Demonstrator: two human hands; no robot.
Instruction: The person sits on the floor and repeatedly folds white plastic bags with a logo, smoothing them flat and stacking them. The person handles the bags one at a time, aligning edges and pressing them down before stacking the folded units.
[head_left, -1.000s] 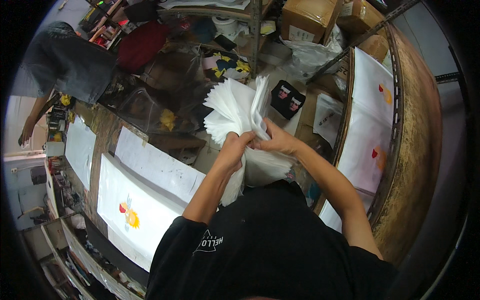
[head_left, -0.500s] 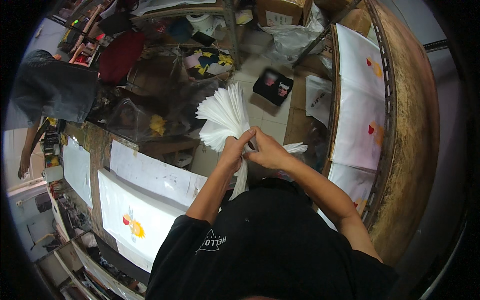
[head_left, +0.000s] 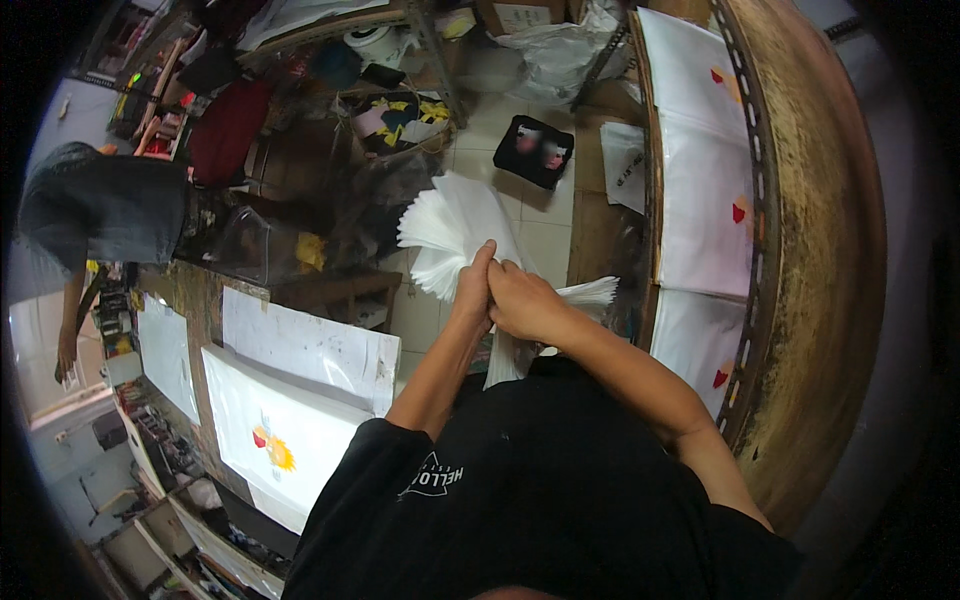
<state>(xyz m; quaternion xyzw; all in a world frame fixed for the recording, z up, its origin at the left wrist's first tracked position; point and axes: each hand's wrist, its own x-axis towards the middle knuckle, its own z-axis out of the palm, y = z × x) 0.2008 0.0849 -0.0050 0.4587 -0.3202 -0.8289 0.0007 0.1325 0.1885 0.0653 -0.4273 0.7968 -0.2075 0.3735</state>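
Note:
A thick bundle of thin white sheets (head_left: pixel 462 222) is held in front of my body, its far end fanned out like a brush. My left hand (head_left: pixel 474 288) is closed around its squeezed middle, thumb pointing up. Pressed against it, my right hand (head_left: pixel 528 302) is also closed on the bundle, with its fingers mostly hidden. More white ends stick out to the right of my right hand and hang below both hands.
Left, a stack of white sheets (head_left: pixel 300 440) with a yellow and red print lies on a bench. Right, a rack holds printed white sheets (head_left: pixel 700 200). A folded black printed cloth (head_left: pixel 534 150) lies on the tiled floor. A person (head_left: pixel 110 210) bends at the far left.
My hands have drawn closer together around the bundle, and the gap between them has closed. The fanned end has turned slightly. The whole view has shifted a little.

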